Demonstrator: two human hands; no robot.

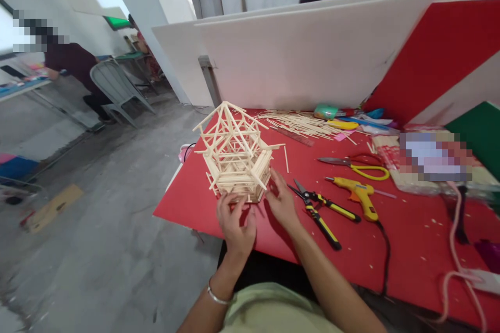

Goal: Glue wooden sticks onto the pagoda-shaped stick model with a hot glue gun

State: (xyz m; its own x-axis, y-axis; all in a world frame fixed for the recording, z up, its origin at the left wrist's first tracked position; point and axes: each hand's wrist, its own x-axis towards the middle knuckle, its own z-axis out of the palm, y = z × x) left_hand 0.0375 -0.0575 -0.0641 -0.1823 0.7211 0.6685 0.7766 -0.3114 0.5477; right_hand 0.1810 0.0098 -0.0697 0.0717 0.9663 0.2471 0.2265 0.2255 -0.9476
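A pagoda-like model [234,161] built of thin pale wooden sticks stands upright near the left corner of the red tabletop. My left hand [237,223] is at the front of its base, fingers curled against the lower edge and thumb apart. At the base's right side, my right hand [282,202] has its fingers along the edge. Together both hands hold the model from its near side; some fingertips are hidden by it. A loose stick [286,158] lies just right of the model.
On the red table [312,281] are pruning shears [318,210], yellow-handled scissors [357,165], a yellow glue gun [357,195] with a cord and a pile of sticks [300,124]. White boards [281,62] stand behind. A person [74,65] sits at another table, far left.
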